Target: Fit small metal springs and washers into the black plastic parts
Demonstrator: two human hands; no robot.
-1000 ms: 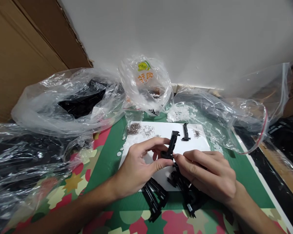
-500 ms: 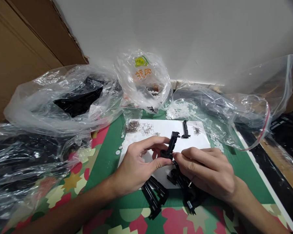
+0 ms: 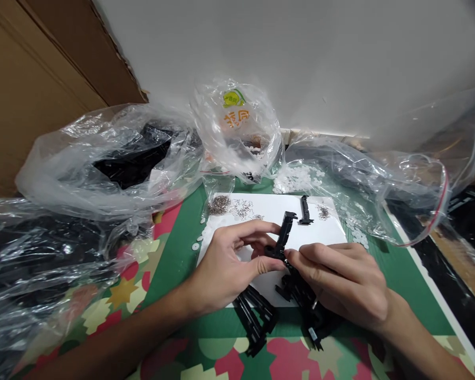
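Observation:
My left hand (image 3: 225,266) pinches a long black plastic part (image 3: 283,235) between thumb and fingers and holds it upright over a white sheet (image 3: 275,216). My right hand (image 3: 338,282) meets it from the right, its fingertips pressed to the part's lower end; whether they hold something small is hidden. Under my hands lie several more black plastic parts (image 3: 257,319). One separate black part (image 3: 304,210) lies at the far edge of the sheet.
Small metal springs (image 3: 219,204) sit in piles on the sheet's far side. White washers (image 3: 295,182) spill by a clear bag (image 3: 237,129). Large clear bags (image 3: 111,163) with black parts crowd the left and right. Cardboard stands far left, a wall behind.
The hands and the held part have barely shifted; the view has drifted slightly to the left. The grip on the black part is the same.

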